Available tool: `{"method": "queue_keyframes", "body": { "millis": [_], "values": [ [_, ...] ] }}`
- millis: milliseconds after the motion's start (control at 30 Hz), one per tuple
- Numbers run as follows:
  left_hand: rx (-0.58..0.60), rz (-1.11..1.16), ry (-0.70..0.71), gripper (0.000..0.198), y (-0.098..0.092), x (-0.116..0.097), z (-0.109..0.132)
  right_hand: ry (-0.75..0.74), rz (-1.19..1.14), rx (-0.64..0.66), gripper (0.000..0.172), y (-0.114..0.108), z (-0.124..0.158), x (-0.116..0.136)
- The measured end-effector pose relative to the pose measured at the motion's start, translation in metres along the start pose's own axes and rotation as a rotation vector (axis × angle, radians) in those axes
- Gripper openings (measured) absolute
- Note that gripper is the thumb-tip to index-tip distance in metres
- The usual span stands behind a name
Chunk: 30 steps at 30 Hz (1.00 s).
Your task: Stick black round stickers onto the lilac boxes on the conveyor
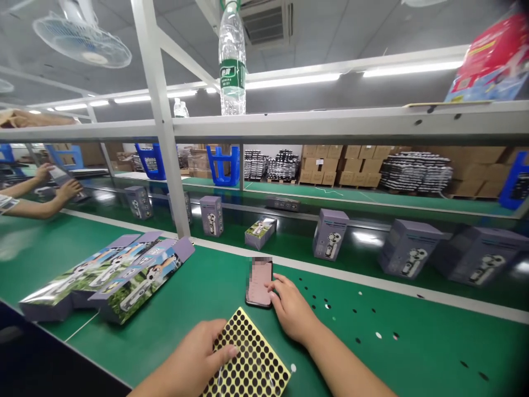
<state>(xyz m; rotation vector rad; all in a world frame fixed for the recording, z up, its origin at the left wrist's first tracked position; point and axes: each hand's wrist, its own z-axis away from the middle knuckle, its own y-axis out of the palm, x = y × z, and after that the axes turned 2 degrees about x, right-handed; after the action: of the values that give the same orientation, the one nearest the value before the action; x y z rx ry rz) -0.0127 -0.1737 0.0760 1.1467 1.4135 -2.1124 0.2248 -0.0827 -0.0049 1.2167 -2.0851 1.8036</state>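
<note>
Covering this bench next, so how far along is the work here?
Looks done: purple boxes standing on the far belt. In hand: the left hand on a sheet of black round stickers, mostly full; the right hand on a phone. Remaining: boxes lying nearby.

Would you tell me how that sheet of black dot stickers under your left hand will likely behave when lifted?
The sheet of black dot stickers looks thin, so it will probably flex and feel light. Under the left hand, it may slide on the smooth green mat.
</note>
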Motion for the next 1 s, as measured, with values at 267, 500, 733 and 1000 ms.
{"method": "queue_keyframes", "body": {
  "millis": [267, 500, 733, 1000],
  "values": [
    [0.010, -0.112, 0.013, 0.029, 0.004, 0.015, -0.003, 0.062, 0.020, -0.002, 0.025, 0.004, -0.006, -0.004],
    [0.039, -0.574, 0.078, 0.031, 0.003, 0.031, -0.036, 0.039, 0.025, -0.009, 0.024, 0.001, -0.002, -0.002],
    [0.064, -0.751, 0.263, 0.073, 0.022, 0.049, -0.042, 0.036, 0.034, 0.004, 0.021, 0.003, -0.002, -0.003],
    [-0.071, -0.800, 0.403, 0.059, 0.068, 0.140, -0.005, 0.087, 0.021, -0.002, 0.019, 0.004, -0.005, -0.008]
  ]
}}
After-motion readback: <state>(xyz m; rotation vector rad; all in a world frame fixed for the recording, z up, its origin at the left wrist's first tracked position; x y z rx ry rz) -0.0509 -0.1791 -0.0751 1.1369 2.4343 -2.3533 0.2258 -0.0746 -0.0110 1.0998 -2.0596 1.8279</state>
